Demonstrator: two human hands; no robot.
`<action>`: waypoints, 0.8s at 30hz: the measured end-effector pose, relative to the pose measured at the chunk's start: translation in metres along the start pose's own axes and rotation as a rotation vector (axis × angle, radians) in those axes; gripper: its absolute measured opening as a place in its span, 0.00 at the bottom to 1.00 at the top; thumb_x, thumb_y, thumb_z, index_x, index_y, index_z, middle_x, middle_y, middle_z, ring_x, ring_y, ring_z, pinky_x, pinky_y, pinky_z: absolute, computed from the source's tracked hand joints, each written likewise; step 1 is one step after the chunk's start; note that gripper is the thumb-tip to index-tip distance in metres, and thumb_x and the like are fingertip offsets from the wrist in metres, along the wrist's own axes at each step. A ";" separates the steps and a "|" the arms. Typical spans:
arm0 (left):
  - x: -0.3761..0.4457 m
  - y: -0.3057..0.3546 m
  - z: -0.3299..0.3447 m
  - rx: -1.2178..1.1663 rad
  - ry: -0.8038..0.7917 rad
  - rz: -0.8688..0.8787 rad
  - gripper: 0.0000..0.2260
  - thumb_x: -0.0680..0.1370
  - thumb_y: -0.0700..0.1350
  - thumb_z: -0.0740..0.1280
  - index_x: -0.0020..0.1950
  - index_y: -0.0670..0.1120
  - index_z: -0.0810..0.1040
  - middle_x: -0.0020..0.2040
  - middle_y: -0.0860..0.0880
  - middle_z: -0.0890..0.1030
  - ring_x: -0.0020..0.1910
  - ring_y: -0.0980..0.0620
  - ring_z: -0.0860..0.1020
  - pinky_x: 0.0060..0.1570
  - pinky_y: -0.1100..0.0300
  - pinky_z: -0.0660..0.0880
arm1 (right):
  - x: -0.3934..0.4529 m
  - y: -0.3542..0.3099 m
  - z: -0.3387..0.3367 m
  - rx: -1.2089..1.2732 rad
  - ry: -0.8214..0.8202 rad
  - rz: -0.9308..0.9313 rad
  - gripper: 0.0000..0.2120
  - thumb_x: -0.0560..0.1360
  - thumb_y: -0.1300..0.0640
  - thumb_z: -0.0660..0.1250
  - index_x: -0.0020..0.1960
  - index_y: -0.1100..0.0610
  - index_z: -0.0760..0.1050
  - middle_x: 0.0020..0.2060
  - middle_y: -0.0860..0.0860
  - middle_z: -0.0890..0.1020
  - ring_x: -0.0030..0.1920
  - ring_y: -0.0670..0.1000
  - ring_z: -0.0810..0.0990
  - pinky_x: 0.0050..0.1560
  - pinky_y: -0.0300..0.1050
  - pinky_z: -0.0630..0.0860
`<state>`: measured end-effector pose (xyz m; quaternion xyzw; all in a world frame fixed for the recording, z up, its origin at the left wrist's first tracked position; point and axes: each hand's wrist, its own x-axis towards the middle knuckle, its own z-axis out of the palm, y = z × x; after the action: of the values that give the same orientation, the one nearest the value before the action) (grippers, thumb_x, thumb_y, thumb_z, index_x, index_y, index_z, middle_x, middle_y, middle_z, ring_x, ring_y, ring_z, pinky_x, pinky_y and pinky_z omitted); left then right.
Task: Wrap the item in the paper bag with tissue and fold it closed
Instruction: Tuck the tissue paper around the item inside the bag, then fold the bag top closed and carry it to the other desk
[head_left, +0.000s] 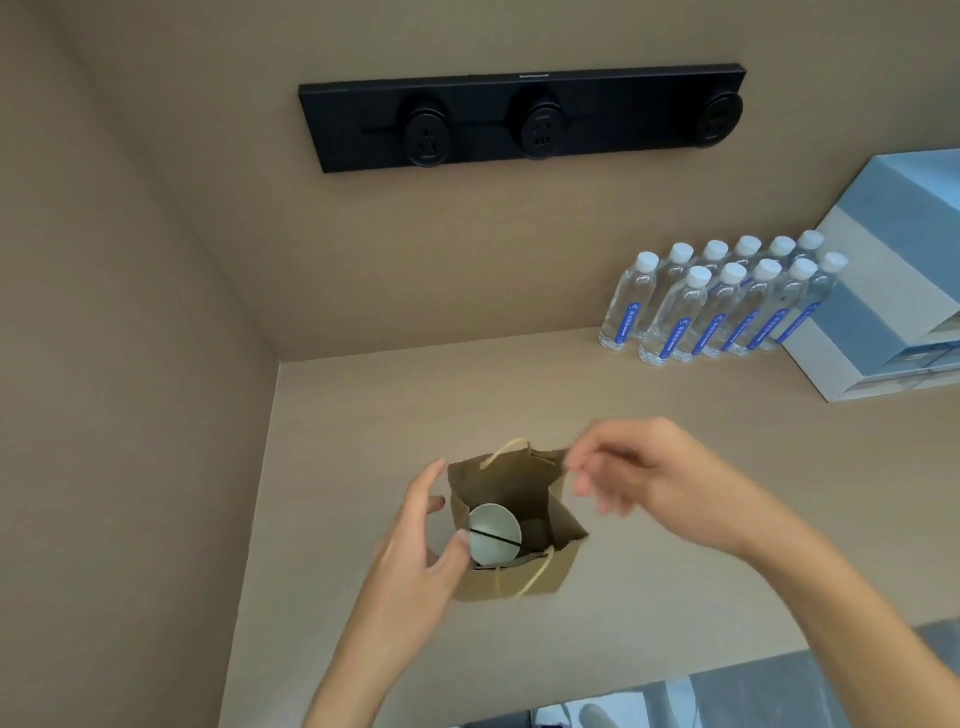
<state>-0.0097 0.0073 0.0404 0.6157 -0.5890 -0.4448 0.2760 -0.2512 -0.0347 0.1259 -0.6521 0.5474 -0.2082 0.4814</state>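
Observation:
A small brown paper bag (535, 577) with twisted cord handles stands open on the beige counter. Inside it lies a round white item (493, 527) with a thin dark line across it, seen from above against the bag's left wall. My left hand (421, 540) grips the bag's left rim, thumb at the near left corner and fingers along the outside. My right hand (644, 478) is blurred; its fingertips pinch the bag's far right top corner. No tissue shows in the view.
Several water bottles (722, 306) with white caps and blue labels stand at the back right. A stack of blue and white boxes (893, 291) sits at the far right. A black socket strip (519, 117) is on the back wall. A side wall closes the left.

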 end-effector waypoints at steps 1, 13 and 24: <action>0.000 -0.003 0.000 -0.030 0.022 -0.012 0.27 0.78 0.53 0.64 0.72 0.71 0.56 0.58 0.67 0.74 0.37 0.55 0.80 0.43 0.59 0.81 | -0.007 0.016 -0.002 0.027 0.132 0.030 0.15 0.78 0.72 0.54 0.51 0.59 0.78 0.37 0.53 0.83 0.29 0.49 0.77 0.31 0.43 0.76; 0.017 -0.002 0.022 -0.686 -0.038 -0.424 0.22 0.81 0.60 0.56 0.57 0.50 0.85 0.55 0.38 0.82 0.56 0.46 0.82 0.53 0.48 0.83 | 0.006 0.050 0.070 0.709 0.236 0.406 0.19 0.81 0.47 0.55 0.57 0.59 0.77 0.45 0.60 0.83 0.39 0.63 0.84 0.46 0.55 0.83; 0.015 -0.016 0.043 -0.503 0.110 -0.359 0.19 0.65 0.31 0.79 0.49 0.48 0.82 0.46 0.49 0.84 0.42 0.49 0.84 0.39 0.60 0.81 | 0.003 0.083 0.085 0.428 0.252 0.332 0.16 0.70 0.69 0.72 0.55 0.58 0.78 0.49 0.53 0.77 0.44 0.53 0.81 0.45 0.45 0.80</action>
<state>-0.0410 0.0032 0.0043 0.6453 -0.3267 -0.5842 0.3682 -0.2252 0.0015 0.0161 -0.4063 0.6456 -0.3168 0.5636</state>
